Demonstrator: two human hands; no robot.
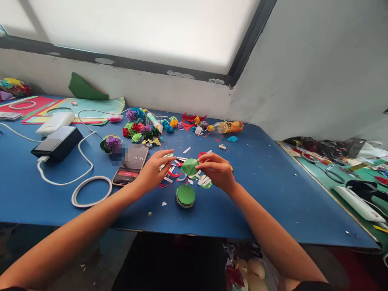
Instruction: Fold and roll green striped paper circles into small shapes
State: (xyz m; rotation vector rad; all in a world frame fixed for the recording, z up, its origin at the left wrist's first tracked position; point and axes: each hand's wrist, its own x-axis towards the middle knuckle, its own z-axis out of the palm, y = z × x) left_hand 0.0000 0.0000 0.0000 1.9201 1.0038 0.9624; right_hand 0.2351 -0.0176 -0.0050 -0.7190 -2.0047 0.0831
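My right hand (216, 169) pinches a round green paper disc (190, 167) by its right edge, above the scraps. Across from it, my left hand (155, 170) has its fingertips closed around a small pale strip (169, 155), whose kind I cannot make out. Below and between both hands stands a short stack of round pieces (185, 195) with a green disc on top. White, red and green paper scraps (204, 180) lie under and behind my hands.
A phone (131, 165) lies left of my left hand, near a white ring (91, 191) and a dark box with a cable (56, 143). Crinkled paper flowers (141, 131), a glue stick (154, 121) and an orange-labelled bottle (230, 127) are farther back. Green sheeting (87, 87) leans on the wall.
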